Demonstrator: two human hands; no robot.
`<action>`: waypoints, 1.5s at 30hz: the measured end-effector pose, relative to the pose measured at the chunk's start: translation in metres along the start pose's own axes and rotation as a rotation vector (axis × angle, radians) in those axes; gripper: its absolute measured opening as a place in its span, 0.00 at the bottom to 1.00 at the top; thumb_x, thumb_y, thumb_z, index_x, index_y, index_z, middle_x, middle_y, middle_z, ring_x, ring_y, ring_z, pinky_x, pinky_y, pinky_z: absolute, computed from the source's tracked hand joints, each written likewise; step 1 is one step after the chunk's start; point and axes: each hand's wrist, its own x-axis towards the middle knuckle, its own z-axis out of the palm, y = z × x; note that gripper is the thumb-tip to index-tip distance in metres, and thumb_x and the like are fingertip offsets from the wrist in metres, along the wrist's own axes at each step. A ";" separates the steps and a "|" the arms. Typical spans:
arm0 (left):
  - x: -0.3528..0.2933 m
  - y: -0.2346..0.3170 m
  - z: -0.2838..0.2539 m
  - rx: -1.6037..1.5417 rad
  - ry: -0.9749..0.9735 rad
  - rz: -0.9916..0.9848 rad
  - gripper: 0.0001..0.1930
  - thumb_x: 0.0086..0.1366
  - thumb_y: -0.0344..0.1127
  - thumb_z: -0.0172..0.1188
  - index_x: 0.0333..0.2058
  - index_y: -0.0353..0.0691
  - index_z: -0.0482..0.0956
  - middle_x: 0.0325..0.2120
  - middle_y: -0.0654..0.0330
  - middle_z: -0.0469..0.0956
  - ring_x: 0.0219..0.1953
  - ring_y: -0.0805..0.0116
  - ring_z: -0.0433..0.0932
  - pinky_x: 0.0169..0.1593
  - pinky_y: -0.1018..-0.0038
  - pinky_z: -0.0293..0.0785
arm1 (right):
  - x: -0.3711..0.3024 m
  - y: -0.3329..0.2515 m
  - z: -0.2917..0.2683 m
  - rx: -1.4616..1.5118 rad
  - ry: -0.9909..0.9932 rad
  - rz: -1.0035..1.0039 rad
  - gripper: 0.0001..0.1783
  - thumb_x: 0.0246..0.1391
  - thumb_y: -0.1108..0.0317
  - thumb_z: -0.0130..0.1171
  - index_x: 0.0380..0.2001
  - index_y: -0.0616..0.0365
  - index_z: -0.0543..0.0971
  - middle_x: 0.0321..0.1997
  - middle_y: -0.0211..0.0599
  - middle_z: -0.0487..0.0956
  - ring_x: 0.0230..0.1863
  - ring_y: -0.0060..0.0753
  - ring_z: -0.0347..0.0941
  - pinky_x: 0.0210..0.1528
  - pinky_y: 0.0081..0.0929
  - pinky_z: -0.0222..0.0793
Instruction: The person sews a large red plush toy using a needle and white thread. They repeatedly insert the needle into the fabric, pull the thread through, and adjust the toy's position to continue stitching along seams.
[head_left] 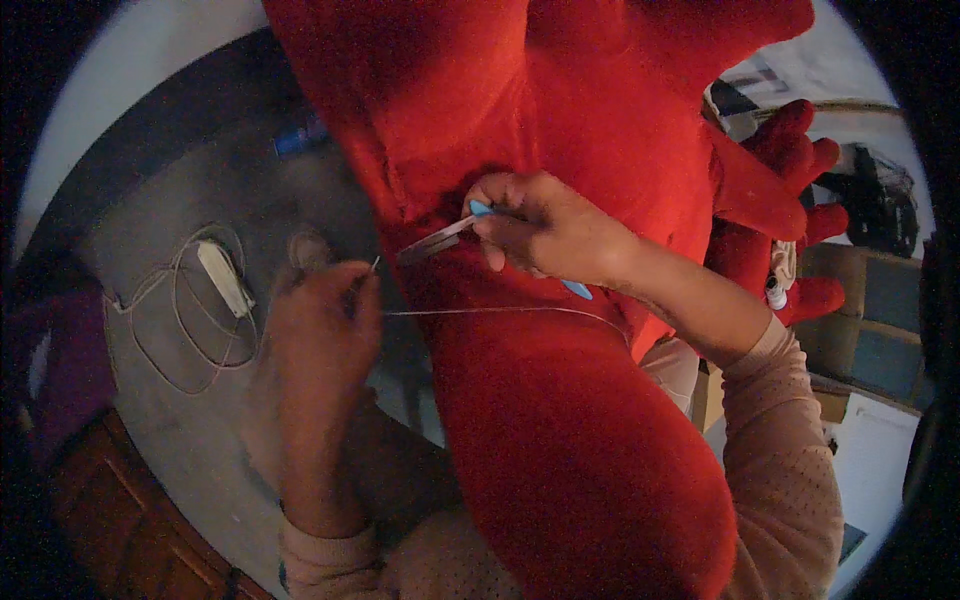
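Note:
A large red plush figure [560, 400] of soft, fuzzy cloth lies across me from the top to the lower middle. On it my right hand [540, 225] grips a pair of scissors [435, 243] with blue handles, their metal blades pointing left. To the left of the blade tips, my left hand [335, 315] is pinched closed, slightly blurred. A thin needle-like tip [376, 264] sticks up from its fingers. One pale thread [480, 311] runs taut from this hand across the red cloth to the right.
On the grey surface [180, 340] at left lie a white oblong object [225, 279] and a loosely coiled cord [176, 300]. A blue object [299, 140] sits farther back. Brown panelled wood [135, 500] stands at lower left, with shelves [890, 320] at far right.

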 end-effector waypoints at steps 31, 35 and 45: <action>-0.147 0.147 -0.139 0.906 0.762 0.783 0.19 0.66 0.40 0.53 0.51 0.33 0.71 0.43 0.48 0.75 0.44 0.55 0.74 0.49 0.61 0.70 | -0.364 0.077 0.068 0.144 0.582 -0.499 0.10 0.56 0.71 0.55 0.41 0.61 0.77 0.37 0.42 0.76 0.42 0.43 0.73 0.45 0.35 0.67; -0.173 0.201 -0.104 0.187 0.554 0.700 0.17 0.61 0.36 0.56 0.47 0.35 0.73 0.43 0.51 0.74 0.43 0.58 0.74 0.47 0.67 0.71 | -0.378 0.068 0.089 0.211 0.625 -0.564 0.09 0.56 0.72 0.55 0.39 0.62 0.77 0.38 0.43 0.75 0.42 0.42 0.73 0.45 0.34 0.67; -0.231 0.233 0.042 0.017 -0.592 0.990 0.10 0.55 0.31 0.63 0.37 0.42 0.80 0.36 0.54 0.80 0.40 0.56 0.79 0.44 0.65 0.75 | -0.422 0.094 0.109 0.300 0.772 -0.407 0.09 0.57 0.70 0.53 0.38 0.62 0.77 0.35 0.43 0.78 0.39 0.40 0.76 0.43 0.33 0.70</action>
